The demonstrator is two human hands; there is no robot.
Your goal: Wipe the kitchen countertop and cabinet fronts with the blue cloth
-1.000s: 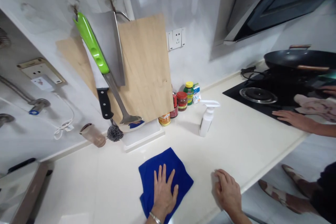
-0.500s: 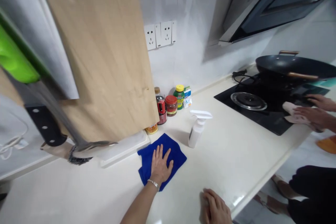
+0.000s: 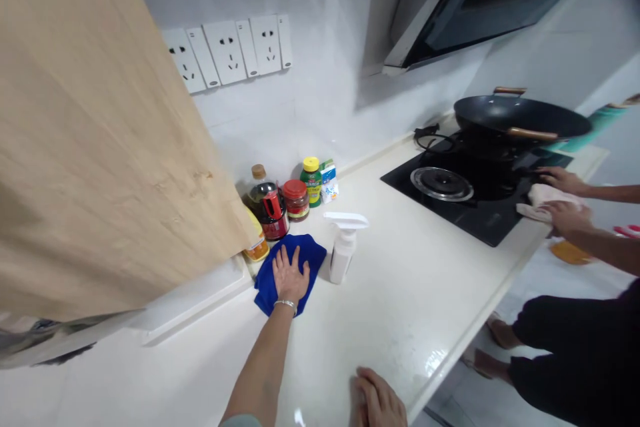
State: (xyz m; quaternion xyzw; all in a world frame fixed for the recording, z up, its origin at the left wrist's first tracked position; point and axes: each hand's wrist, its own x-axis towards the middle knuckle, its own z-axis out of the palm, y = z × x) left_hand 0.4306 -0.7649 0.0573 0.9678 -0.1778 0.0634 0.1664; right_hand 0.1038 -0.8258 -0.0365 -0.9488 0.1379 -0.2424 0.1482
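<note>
Pressing flat, fingers spread, the left hand holds the blue cloth against the jars, countertop wiping seemingly midway, right hand loosely resting.

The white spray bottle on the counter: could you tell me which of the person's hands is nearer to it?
Left. The left hand lies flat on the blue cloth beside the spray bottle; the right hand rests at the counter edge.

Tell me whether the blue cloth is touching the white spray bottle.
Cannot tell. In the head view the blue cloth reaches close to the spray bottle under the left hand, but no gap or contact shows plainly.
</note>
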